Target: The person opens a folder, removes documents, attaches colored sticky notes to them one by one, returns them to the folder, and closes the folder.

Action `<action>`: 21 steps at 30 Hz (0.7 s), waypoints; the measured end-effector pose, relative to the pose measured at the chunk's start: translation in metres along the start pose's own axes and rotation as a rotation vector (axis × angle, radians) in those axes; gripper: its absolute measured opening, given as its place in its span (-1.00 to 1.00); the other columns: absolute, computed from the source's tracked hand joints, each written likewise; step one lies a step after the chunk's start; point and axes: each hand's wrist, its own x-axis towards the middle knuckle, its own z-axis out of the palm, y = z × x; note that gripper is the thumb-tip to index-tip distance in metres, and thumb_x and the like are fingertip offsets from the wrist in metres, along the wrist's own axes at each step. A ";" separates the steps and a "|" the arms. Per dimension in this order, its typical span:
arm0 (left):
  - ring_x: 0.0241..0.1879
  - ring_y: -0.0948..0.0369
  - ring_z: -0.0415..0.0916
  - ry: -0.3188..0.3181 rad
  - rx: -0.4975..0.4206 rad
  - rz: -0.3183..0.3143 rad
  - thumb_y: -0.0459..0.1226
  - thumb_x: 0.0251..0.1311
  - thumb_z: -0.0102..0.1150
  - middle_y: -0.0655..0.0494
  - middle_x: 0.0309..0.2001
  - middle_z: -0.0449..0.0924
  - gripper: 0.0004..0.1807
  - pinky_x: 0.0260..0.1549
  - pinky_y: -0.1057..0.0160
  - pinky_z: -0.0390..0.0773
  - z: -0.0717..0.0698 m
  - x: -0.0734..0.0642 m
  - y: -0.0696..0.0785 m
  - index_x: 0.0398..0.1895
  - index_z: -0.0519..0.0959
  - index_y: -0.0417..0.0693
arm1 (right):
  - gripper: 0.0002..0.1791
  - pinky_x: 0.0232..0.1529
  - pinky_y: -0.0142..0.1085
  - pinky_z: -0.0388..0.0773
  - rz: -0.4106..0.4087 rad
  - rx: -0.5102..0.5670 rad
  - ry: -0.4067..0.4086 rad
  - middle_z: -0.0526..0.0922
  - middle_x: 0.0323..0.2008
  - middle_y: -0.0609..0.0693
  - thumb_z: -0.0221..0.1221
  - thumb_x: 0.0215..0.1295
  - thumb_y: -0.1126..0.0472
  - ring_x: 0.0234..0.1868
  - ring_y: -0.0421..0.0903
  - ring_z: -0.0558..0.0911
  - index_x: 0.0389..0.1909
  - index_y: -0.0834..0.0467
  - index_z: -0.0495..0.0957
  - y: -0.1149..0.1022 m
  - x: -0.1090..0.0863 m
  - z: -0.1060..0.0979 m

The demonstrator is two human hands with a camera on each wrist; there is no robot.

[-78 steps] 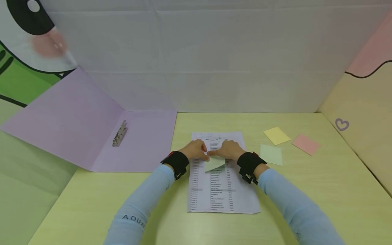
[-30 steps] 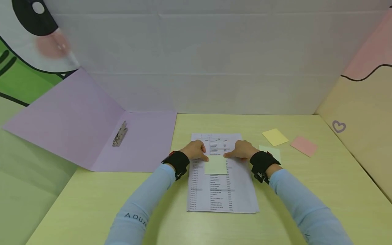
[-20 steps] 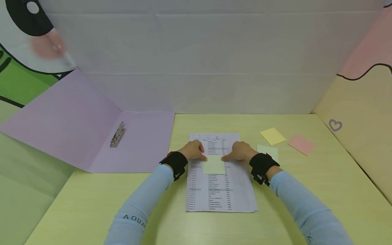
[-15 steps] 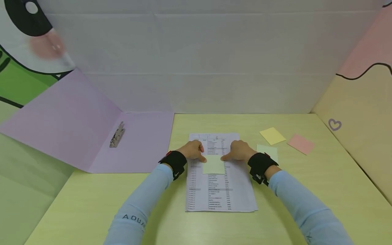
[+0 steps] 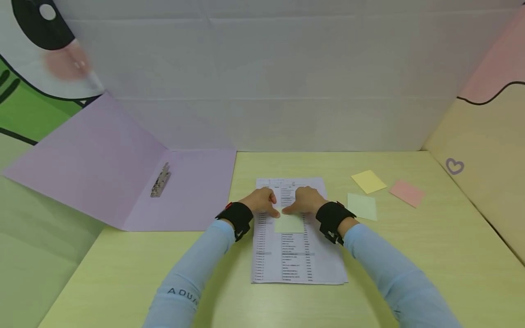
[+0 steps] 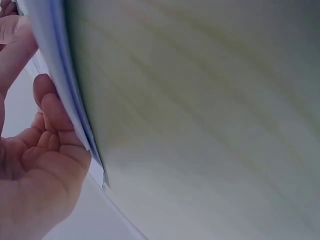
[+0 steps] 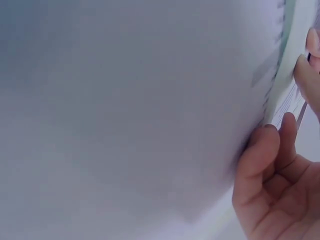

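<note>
While the left hand [image 5: 259, 201] and right hand [image 5: 306, 200] thumb-press the note [image 5: 290, 225], neither grasps anything. Uneven pressure could skew it.

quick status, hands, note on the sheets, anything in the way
Left hand and right hand at top edge of pale green note. Note on printed sheets. Nothing else seen covering it.

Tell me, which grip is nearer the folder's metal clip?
Left. The left grip is to the right of the metal clip, at the papers; the right grip, also there, is farther right.
</note>
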 end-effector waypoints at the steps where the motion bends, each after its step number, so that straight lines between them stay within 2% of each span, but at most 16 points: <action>1: -0.37 0.17 0.34 0.001 -0.001 0.004 -0.15 -0.17 0.44 0.10 -0.35 0.39 -0.60 -0.40 0.34 0.31 0.000 0.000 0.000 -0.35 0.44 -0.10 | -0.40 -0.59 -0.37 0.22 0.004 -0.004 0.000 0.32 -0.59 -0.04 0.31 -0.11 -0.25 -0.58 -0.12 0.38 -0.39 0.23 0.50 -0.003 0.001 0.001; 4: -0.38 0.18 0.33 -0.001 -0.008 0.007 -0.15 -0.19 0.45 0.09 -0.36 0.38 -0.59 -0.42 0.34 0.30 -0.001 -0.002 0.000 -0.36 0.44 -0.10 | -0.39 -0.60 -0.38 0.20 0.007 -0.027 0.001 0.29 -0.60 -0.04 0.30 -0.12 -0.28 -0.59 -0.13 0.36 -0.39 0.22 0.51 -0.009 0.006 0.004; 9: -0.34 0.17 0.33 -0.007 -0.016 0.015 -0.15 -0.23 0.48 0.09 -0.32 0.40 -0.56 -0.40 0.32 0.30 0.000 -0.002 -0.001 -0.34 0.43 -0.08 | -0.48 -0.65 -0.39 0.14 -0.039 -0.076 0.022 0.23 -0.65 -0.08 0.25 -0.03 -0.26 -0.64 -0.16 0.30 -0.59 0.14 0.41 -0.020 0.012 0.009; 12: -0.33 0.17 0.33 -0.005 -0.016 0.023 -0.15 -0.24 0.48 0.08 -0.30 0.40 -0.55 -0.41 0.32 0.30 0.001 -0.001 -0.002 -0.34 0.43 -0.08 | -0.50 -0.65 -0.38 0.15 -0.043 -0.089 0.039 0.24 -0.64 -0.07 0.24 -0.01 -0.23 -0.63 -0.15 0.31 -0.62 0.12 0.35 -0.023 0.015 0.010; 21: -0.35 0.17 0.33 -0.002 -0.021 0.014 -0.15 -0.25 0.48 0.08 -0.33 0.40 -0.54 -0.43 0.33 0.30 -0.002 -0.005 0.001 -0.33 0.43 -0.10 | -0.34 -0.58 -0.36 0.20 0.027 -0.053 0.028 0.35 -0.50 -0.02 0.29 -0.12 -0.30 -0.53 -0.12 0.35 -0.27 0.22 0.51 -0.018 0.021 0.007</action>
